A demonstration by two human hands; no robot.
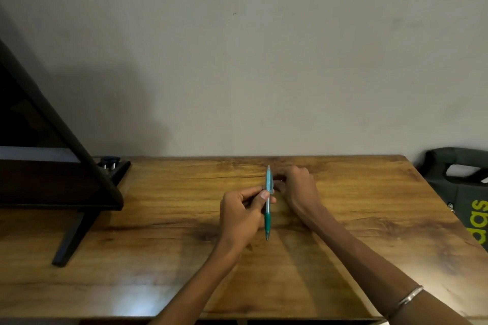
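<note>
At the middle of the bench [158,245], your left grip [243,215] pinches the pen [268,221] at mid-barrel between thumb and curled fingers. It holds the pen just above the wood, writing tip toward you and far end toward the wall. Your right grip [295,185] sits beside that far end with its fingers curled in. The view does not show whether those fingers have closed on the pen's end, hold some small part, or hold nothing. Judged from this posture, the step in hand is work on the far end of the pen, with the left grip acting as the clamp. For the next move, keep the left pinch firm so the barrel cannot turn or slide. Bring the right fingertips squarely onto the end, and apply force along the barrel's axis only. Keep any loose part over the bench.
</note>
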